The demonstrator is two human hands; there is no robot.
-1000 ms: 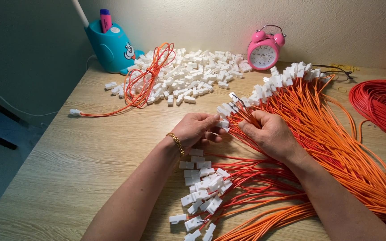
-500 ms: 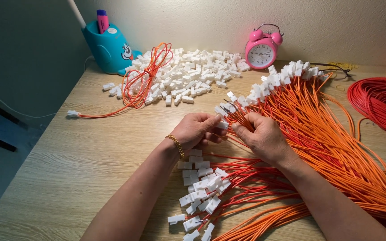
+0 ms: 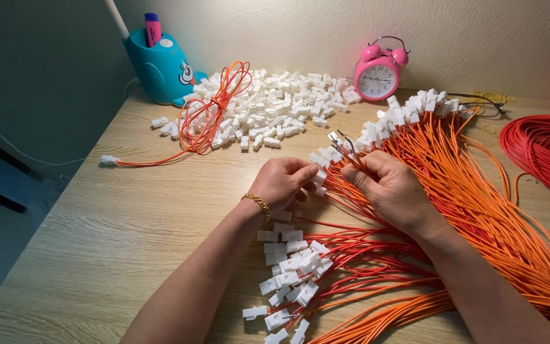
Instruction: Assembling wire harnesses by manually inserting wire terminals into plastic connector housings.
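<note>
At frame centre, the left hand (image 3: 286, 183) pinches a small white plastic connector (image 3: 319, 176); the right hand (image 3: 391, 189) apparently grips a thin orange wire (image 3: 351, 167), seating it; next, alignment.

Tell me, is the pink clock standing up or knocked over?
Standing up. The pink alarm clock sits upright on the wooden table by the wall, bells on top and round face toward the camera.

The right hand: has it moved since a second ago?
Yes. The right hand has slid a little left, toward the left hand, judged against the pink alarm clock.
</note>
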